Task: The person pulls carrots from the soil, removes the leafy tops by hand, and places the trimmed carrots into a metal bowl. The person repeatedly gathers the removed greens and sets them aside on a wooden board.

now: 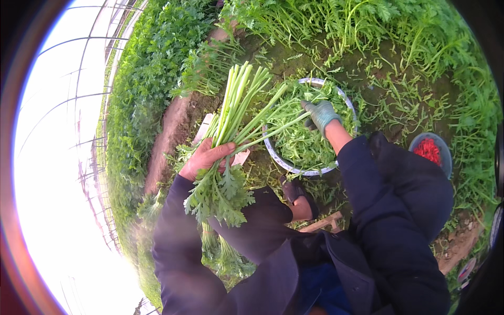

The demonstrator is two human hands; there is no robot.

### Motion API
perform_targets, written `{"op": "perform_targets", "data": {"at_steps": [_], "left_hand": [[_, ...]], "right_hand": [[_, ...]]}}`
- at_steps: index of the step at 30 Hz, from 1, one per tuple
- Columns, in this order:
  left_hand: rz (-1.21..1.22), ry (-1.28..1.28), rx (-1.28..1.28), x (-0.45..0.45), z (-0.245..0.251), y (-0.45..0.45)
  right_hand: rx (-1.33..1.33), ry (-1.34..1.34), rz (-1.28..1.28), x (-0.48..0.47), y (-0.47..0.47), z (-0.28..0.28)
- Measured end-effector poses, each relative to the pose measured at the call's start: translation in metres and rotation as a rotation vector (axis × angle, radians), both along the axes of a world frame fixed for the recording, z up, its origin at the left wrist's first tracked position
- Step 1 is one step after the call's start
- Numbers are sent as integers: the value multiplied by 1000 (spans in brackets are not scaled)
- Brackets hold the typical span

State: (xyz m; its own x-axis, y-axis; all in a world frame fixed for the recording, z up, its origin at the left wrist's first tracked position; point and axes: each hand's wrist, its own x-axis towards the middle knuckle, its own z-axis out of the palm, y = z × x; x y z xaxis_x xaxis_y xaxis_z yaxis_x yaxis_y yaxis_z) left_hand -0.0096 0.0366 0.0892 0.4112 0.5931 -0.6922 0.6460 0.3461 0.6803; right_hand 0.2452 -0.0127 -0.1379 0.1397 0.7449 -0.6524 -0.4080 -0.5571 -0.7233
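My bare left hand [208, 157] grips a bunch of leafy greens, likely crown daisy [238, 106]. Its pale stems fan out upward, while the lobed leaves [222, 195] hang below my fist over my knee. A few stems splay right, towards my right hand [323, 116], which wears a grey-green glove. Its fingers are closed around the thin leafy part of one or more of these stems; the fingertips are partly hidden. Directly beneath it stands a round tub with a whitish rim [281, 159], heaped with loose green leaves and trimmings [301, 141].
A small bucket [446, 153] of red ties or bands [427, 151] stands at right. Tied bunches of greens [226, 252] lie by my left leg. A wooden stool part [321, 223] shows beneath me. Growing greens [157, 78] and scattered trimmings [409, 98] surround me.
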Motion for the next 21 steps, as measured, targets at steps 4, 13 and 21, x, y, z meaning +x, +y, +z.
{"op": "perform_targets", "data": {"at_steps": [4,13,21], "left_hand": [[89,-42,9,-5,-6,1],[78,-27,40,6,-21,0],[16,-22,48,2,-22,5]], "right_hand": [[-15,-1395,-127,15,-11,10],[499,-1058,346,-34,-11,105],[64,-1024,95,22,0,82]]}}
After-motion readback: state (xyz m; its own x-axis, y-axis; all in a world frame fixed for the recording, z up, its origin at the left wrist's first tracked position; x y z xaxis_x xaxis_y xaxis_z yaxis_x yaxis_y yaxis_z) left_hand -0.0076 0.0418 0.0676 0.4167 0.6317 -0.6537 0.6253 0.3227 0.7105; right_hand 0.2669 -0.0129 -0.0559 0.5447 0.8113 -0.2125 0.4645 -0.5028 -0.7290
